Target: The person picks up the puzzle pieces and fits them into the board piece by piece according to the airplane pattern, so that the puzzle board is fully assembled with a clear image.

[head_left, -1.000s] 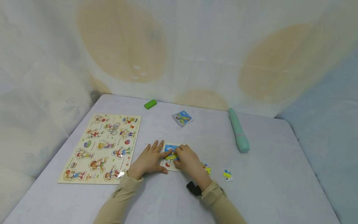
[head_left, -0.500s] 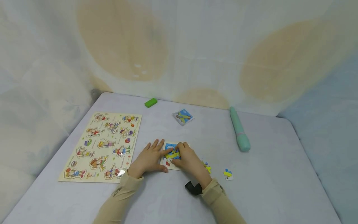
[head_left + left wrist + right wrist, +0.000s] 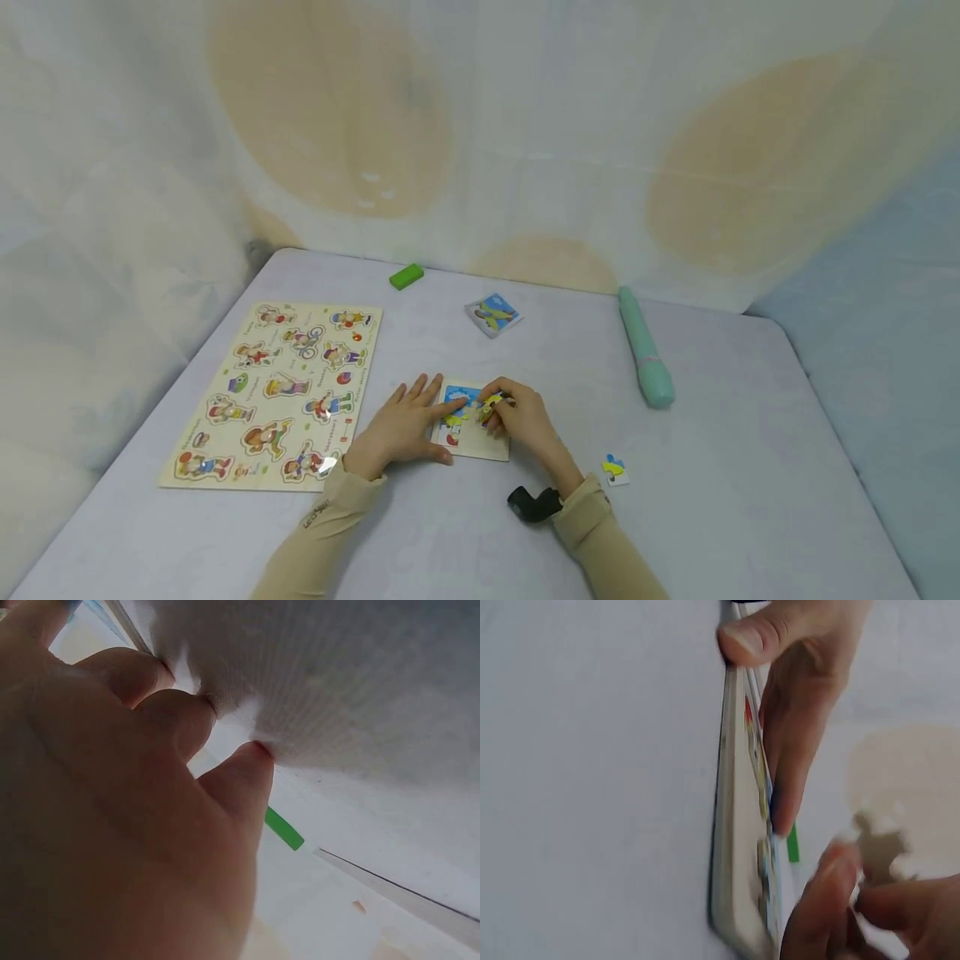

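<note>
The small puzzle board [image 3: 480, 447] lies on the table, with blue sky pieces [image 3: 459, 393] and some yellow and red ones in its frame. My left hand [image 3: 405, 425] rests flat, fingers spread, at the board's left edge; its index finger touches the pieces. In the left wrist view, the left hand's [image 3: 142, 787] fingertips press down on the table. My right hand [image 3: 525, 417] pinches a yellow puzzle piece [image 3: 491, 407] over the board's right part. In the right wrist view, that puzzle piece [image 3: 881, 851] shows a plain, blurred side, apart from the board.
A loose puzzle piece [image 3: 615, 469] lies right of the board. A large peg puzzle [image 3: 281, 417] with figures is at left. Farther back are a green block [image 3: 407, 277], a picture card [image 3: 493, 315] and a mint-green bat [image 3: 647, 350]. A black curved object [image 3: 534, 505] is by the right wrist.
My right hand has lifted off the board and shifted right with a puzzle piece, baring the board's lower right. Pieces beside the right wrist are out of sight. My left hand stays put.
</note>
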`<act>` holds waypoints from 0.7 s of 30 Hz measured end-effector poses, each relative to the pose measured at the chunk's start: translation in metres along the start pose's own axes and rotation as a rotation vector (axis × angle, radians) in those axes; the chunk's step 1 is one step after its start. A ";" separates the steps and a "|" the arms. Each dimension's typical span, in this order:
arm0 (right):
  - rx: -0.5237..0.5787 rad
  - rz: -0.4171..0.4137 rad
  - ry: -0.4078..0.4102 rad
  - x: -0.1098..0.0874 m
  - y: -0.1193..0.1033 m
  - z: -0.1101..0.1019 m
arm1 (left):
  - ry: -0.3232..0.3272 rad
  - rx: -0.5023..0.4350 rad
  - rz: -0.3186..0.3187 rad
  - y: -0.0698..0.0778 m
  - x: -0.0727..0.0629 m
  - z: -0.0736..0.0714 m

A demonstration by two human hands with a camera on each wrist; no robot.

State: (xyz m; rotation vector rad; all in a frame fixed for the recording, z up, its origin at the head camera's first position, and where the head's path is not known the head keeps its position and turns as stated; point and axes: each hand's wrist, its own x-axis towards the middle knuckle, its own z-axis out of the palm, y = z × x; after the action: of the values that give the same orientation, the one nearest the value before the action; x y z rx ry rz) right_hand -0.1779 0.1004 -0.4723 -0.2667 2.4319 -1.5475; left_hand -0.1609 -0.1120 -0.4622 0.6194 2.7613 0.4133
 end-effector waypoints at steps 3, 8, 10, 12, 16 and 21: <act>0.264 0.014 -0.130 0.002 0.002 -0.010 | 0.001 -0.002 0.001 0.000 0.000 0.000; 0.521 0.048 -0.202 0.005 0.004 -0.020 | 0.011 -0.018 0.006 -0.001 0.000 -0.001; 0.502 0.061 -0.140 0.006 0.004 -0.022 | 0.020 -0.034 0.001 -0.002 0.000 0.000; 0.442 0.082 -0.072 0.007 0.005 -0.021 | 0.028 -0.047 -0.006 -0.003 -0.001 0.001; 0.316 0.079 -0.019 0.008 0.003 -0.017 | 0.032 -0.070 -0.024 -0.004 -0.001 0.002; 0.027 -0.005 -0.028 0.007 -0.003 -0.009 | 0.029 -0.068 -0.025 -0.004 0.000 0.004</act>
State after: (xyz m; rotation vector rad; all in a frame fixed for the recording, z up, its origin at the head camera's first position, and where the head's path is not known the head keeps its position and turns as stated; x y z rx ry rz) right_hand -0.1877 0.1048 -0.4669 -0.2878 2.3892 -1.5672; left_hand -0.1617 -0.1149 -0.4673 0.5663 2.7665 0.5123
